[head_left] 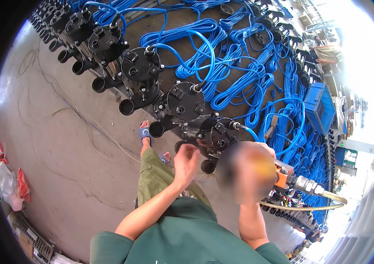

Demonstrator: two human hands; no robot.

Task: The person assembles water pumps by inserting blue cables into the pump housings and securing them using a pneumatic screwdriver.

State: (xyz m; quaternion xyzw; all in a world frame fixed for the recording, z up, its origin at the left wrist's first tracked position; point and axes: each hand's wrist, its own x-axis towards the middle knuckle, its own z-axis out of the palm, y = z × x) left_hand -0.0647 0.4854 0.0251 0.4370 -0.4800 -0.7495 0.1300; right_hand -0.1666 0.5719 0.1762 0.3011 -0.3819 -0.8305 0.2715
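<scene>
My left hand [186,165] is raised in front of me with its fingers bent in toward the thumb; anything between the fingertips is too small to make out. Just beyond it lies the nearest black submersible pump [213,132], its round, bolted top tilted toward me and a blue cable leaving it. My right hand [247,193] is at an orange air tool [282,178], gripping it; a blurred patch hides most of the fingers and the tool's front. From the tool's back, a metal coupling [306,185] leads to a yellowish air hose [338,200].
More black pumps [140,66] stand in a row running to the far left. Coiled blue cables [239,83] cover the area behind them. A blue crate [320,108] is at the right. Thin cords [79,110] trail over the grey floor, and plastic bags [13,187] lie far left.
</scene>
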